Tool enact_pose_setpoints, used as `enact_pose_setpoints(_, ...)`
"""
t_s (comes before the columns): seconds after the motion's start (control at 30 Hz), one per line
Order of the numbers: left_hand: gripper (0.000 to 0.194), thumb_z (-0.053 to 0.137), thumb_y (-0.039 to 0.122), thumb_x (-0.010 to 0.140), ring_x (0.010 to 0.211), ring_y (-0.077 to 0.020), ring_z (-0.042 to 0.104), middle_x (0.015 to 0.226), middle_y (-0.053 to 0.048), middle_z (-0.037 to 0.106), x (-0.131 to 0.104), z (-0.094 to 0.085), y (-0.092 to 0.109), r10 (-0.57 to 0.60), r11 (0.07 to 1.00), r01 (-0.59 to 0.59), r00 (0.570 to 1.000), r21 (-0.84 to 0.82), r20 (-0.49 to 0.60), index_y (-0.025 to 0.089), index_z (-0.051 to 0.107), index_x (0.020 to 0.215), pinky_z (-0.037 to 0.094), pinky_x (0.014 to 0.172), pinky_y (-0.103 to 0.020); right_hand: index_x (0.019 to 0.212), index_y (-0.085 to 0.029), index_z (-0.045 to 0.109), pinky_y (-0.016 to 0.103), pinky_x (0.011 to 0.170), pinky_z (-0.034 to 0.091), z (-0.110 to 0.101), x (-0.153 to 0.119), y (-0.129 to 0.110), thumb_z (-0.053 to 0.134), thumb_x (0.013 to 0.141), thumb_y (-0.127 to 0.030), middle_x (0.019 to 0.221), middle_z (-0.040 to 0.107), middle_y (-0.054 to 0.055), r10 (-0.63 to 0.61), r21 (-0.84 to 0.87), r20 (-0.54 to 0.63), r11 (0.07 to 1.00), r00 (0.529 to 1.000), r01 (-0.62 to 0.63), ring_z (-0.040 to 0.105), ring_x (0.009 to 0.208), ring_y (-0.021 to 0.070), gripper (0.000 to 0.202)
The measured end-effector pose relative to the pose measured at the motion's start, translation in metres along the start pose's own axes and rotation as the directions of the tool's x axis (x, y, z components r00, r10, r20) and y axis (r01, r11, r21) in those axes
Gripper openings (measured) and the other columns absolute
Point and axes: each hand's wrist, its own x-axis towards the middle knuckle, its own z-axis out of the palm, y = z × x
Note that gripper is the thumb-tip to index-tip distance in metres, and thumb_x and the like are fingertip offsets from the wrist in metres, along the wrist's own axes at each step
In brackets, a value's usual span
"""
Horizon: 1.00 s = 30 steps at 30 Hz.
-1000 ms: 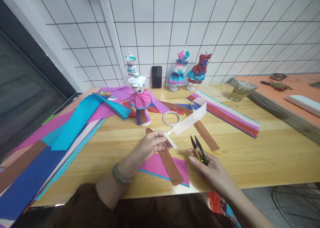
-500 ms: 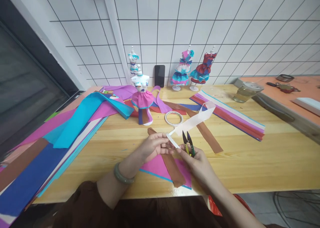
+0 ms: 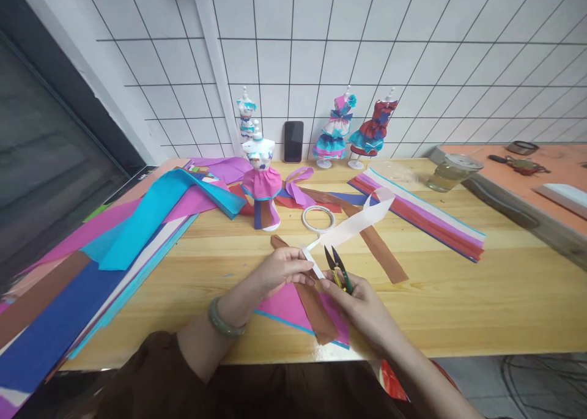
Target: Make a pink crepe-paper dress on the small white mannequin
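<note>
A narrow white strip of tape (image 3: 313, 264) runs between my two hands, its far end trailing toward a tape roll (image 3: 318, 219) lying on the table. My left hand (image 3: 287, 266) pinches the strip near its upper part. With thumb and fingers, my right hand (image 3: 355, 296) holds the lower end and also keeps a pair of thread snips (image 3: 338, 267) in its palm, blades pointing up and away. Below the hands lie a pink crepe paper piece (image 3: 284, 309) with a blue edge and a brown paper strip (image 3: 316, 315) across it.
A small dress form (image 3: 261, 180) in a pink skirt stands behind the roll. Two dressed forms (image 3: 332, 134) and a phone (image 3: 293, 141) are along the tiled wall. Coloured paper strips (image 3: 137, 223) cover the left; more (image 3: 422, 217) lie right, near a glass (image 3: 454, 173).
Both hands have shifted slightly left and down with the tape strip, and the snips in my right hand have moved left. The purple ribbon's loop behind has changed shape a little.
</note>
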Motion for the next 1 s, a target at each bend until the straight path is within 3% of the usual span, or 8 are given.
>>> enact_pose_setpoints(0.1,0.03,0.08,0.031,0.06,0.067,-0.016,0.065,0.074,-0.008,0.068,-0.001,0.0,0.002,-0.006,1.0,0.007,1.0,0.01,-0.006,0.009,0.062,0.071,0.051,0.072,-0.032,0.099,-0.017,0.062,0.029,0.079,0.04,-0.019,-0.003,-0.006,0.056,0.082,-0.052,0.089,0.061,0.005,0.015,-0.088,0.114,0.996,0.993,-0.005,0.053,0.088,0.0205,0.039)
enact_pose_setpoints(0.27,0.03,0.079,0.032,0.061,0.068,-0.016,0.066,0.074,-0.009,0.069,-0.002,-0.001,0.002,-0.029,0.999,0.027,0.999,0.043,0.045,0.009,0.062,0.07,0.051,0.073,-0.032,0.078,-0.017,0.061,0.026,0.057,0.035,-0.052,-0.005,-0.016,0.034,0.088,-0.063,0.062,0.045,-0.001,0.185,-0.388,0.166,0.915,0.969,-0.108,0.04,0.059,0.0137,0.055)
enact_pose_setpoints(0.4,0.029,0.078,0.032,0.063,0.068,-0.0162,0.067,0.075,-0.009,0.069,-0.003,-0.001,0.001,-0.054,0.996,0.048,0.995,0.075,0.082,0.009,0.062,0.071,0.051,0.072,-0.032,0.08,-0.016,0.064,0.025,0.057,0.034,-0.061,0.001,-0.028,0.032,0.087,-0.065,0.065,0.043,-0.001,0.231,-0.54,0.298,0.841,0.926,-0.036,0.039,0.061,0.0127,0.059)
enact_pose_setpoints(0.5,0.031,0.079,0.034,0.061,0.066,-0.0158,0.066,0.072,-0.008,0.069,-0.004,-0.001,0.002,-0.077,0.993,0.069,0.993,0.091,0.088,0.01,0.063,0.07,0.051,0.07,-0.031,0.084,-0.016,0.067,0.025,0.057,0.034,-0.06,0.008,-0.035,0.036,0.087,-0.063,0.068,0.049,0.001,0.222,-0.546,0.382,0.838,0.897,0.025,0.041,0.062,0.0127,0.056)
enact_pose_setpoints(0.63,0.031,0.079,0.034,0.061,0.064,-0.0151,0.066,0.072,-0.008,0.069,-0.004,-0.002,0.001,-0.097,0.991,0.085,0.988,0.106,0.121,0.01,0.064,0.072,0.051,0.068,-0.029,0.072,-0.018,0.066,0.025,0.059,0.032,-0.054,0.015,-0.036,0.041,0.086,-0.06,0.064,0.052,0.0,0.134,-0.474,0.469,0.872,0.873,0.121,0.041,0.061,0.0128,0.051)
enact_pose_setpoints(0.87,0.025,0.076,0.031,0.065,0.067,-0.0136,0.066,0.073,-0.007,0.069,-0.005,-0.005,-0.001,-0.095,0.988,0.076,0.985,0.131,0.145,0.011,0.064,0.073,0.05,0.069,-0.027,0.063,-0.019,0.063,0.024,0.054,0.026,-0.05,0.019,-0.039,0.052,0.081,-0.057,0.057,0.047,-0.002,0.16,-0.402,0.504,0.913,0.849,0.067,0.034,0.056,0.0115,0.044)
enact_pose_setpoints(1.0,0.024,0.075,0.03,0.067,0.066,-0.0133,0.065,0.073,-0.007,0.069,-0.005,-0.004,0.0,-0.103,0.983,0.077,0.983,0.165,0.152,0.011,0.063,0.072,0.048,0.067,-0.027,0.06,-0.019,0.062,0.024,0.052,0.021,-0.05,0.019,-0.039,0.051,0.084,-0.053,0.053,0.038,-0.004,0.154,-0.429,0.515,0.898,0.843,0.098,0.025,0.052,0.0096,0.043)
